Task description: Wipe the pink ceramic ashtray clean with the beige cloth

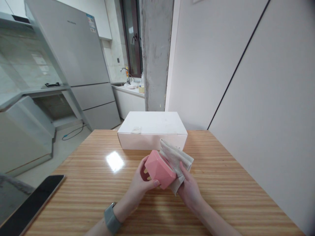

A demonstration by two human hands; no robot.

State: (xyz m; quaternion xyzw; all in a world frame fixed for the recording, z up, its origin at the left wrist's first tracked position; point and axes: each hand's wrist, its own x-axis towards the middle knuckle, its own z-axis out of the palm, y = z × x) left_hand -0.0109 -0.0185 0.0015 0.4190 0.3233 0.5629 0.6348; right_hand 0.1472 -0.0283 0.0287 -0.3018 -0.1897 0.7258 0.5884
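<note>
A pink faceted container point(159, 169), tilted with its rim turned to the right, is held above the table by my left hand point(143, 177). Fingers and thumb wrap its left and lower sides. In my right hand point(189, 186) is a folded light grey cloth point(176, 159), gripped between thumb and fingers. The cloth lies against the container's rim, so the inside is mostly hidden. A grey watch band point(112, 218) circles my left wrist.
Behind my hands a white box point(152, 131) stands on the wooden table point(93, 196). A black flat slab with a light edge point(34, 205) lies at the left edge. A white panelled wall point(258, 114) borders the right side; a fridge point(73, 55) stands beyond, left.
</note>
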